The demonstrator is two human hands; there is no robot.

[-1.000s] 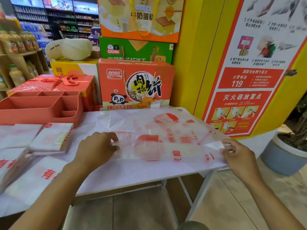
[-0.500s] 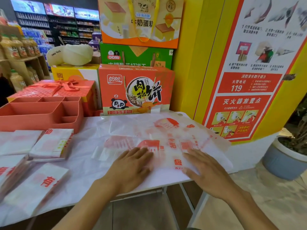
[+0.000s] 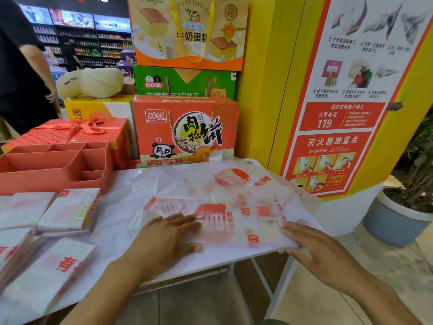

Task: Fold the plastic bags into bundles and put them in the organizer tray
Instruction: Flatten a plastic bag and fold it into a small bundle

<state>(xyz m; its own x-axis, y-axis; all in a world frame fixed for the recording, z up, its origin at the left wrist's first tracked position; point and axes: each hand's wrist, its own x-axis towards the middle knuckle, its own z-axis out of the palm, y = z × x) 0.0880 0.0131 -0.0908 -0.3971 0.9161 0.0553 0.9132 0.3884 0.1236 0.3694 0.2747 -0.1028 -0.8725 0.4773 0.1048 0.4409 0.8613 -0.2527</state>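
Left grip (image 3: 168,240) flat on bag (image 3: 234,200), right grip (image 3: 321,252) at table (image 3: 210,261) edge

Head-worn wide-angle view looks forward and down, close over the table (image 3: 222,256).

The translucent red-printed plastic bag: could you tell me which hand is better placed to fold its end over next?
Probably the right hand: it lies at the right end of the translucent red-printed plastic bag, by the white table's edge, while the left hand presses its middle flat.
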